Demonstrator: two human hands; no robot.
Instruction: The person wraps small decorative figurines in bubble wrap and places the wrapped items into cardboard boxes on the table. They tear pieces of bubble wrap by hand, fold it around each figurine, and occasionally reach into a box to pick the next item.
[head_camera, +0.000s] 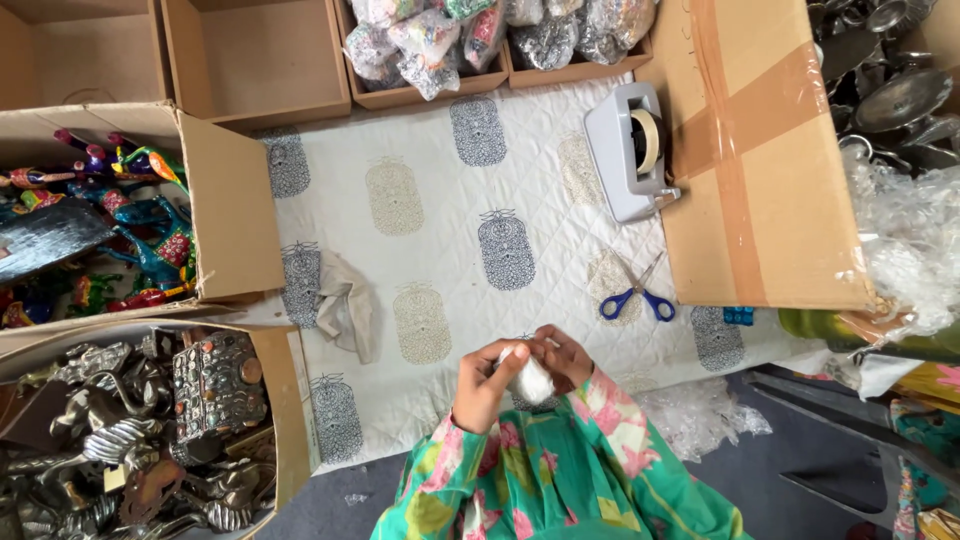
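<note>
Hands: our left hand (483, 378) and right hand (565, 355) pinch a small white bundle (531, 380), fingers curled around it.
Scissors (636, 296): far right on quilted cloth (450, 250).

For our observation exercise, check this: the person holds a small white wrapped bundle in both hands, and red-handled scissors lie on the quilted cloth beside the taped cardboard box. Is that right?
Not quite. The head view shows the scissors have blue handles, not red. The rest holds: both hands, left and right, hold the white bundle, and the scissors lie on the quilted cloth beside the taped box.
</note>
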